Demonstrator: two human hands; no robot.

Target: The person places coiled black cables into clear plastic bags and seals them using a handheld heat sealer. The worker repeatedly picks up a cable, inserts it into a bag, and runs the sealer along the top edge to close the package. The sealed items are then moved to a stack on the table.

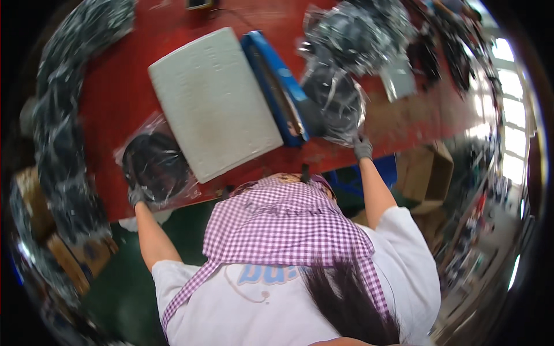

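I see my left hand (137, 196), gloved, with its fingers pinching the near edge of a clear bag holding a black round item (154, 167), which lies on the red bench (115, 86) at the left. My right hand (362, 148), also gloved, has its fingers closed on the near corner of a second clear bag with a dark item (334, 106), to the right of the blue heat sealer (277, 86). A white foam slab (216, 104) sits between the two bags. A heap of filled bags (358, 34) lies far right.
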